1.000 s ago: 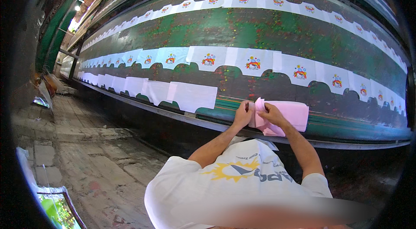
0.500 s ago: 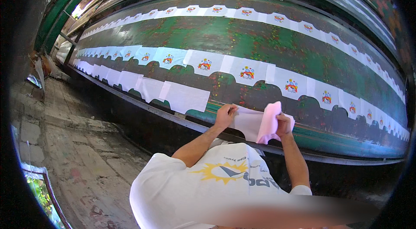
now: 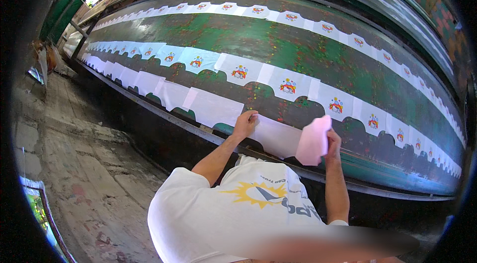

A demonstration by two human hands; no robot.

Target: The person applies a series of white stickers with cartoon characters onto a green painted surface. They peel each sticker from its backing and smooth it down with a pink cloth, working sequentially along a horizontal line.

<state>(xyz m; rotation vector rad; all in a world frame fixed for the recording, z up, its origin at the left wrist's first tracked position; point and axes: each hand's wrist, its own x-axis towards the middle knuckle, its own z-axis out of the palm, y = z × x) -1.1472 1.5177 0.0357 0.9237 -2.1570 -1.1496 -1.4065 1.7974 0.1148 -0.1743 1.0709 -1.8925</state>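
Note:
A pale cut fabric piece (image 3: 276, 137) stretches along the near edge of the long printing table (image 3: 278, 54). My left hand (image 3: 245, 125) is closed in a pinch at its upper left corner, beside the last plain piece (image 3: 214, 106) of the near row. Pink folded fabric (image 3: 314, 141), perhaps a small stack, hangs from my right hand (image 3: 334, 143), whose fingers are closed round its right side. It covers the right end of the pale piece, so I cannot tell whether the two are joined.
A row of pieces with colourful cartoon prints (image 3: 288, 86) lies just beyond, with another printed row (image 3: 258, 10) farther back. A metal rail (image 3: 198, 136) runs along the table's near edge. To the left is a worn brick floor (image 3: 94, 173). More long tables stand behind.
My left hand has moved left and up, drawing the pale piece out flatter beside the row. The pink fabric in my right hand has swung into a broader, flatter shape.

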